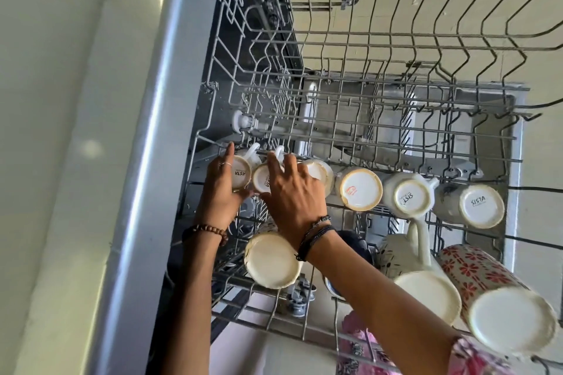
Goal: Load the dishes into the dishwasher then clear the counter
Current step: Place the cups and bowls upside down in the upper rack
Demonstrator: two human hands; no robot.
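My left hand [222, 189] cups white upturned mug [241, 172], fingers curled round it; right hand [294, 192] curls over neighbouring mug [262, 179], packing both tight, mid-left of grey wire rack [365, 143], bases up for draining.

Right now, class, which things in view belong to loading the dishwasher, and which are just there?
Job:
left hand on the end mug
right hand on the second mug
rack
floral mug

Just there:
bead bracelet
ring
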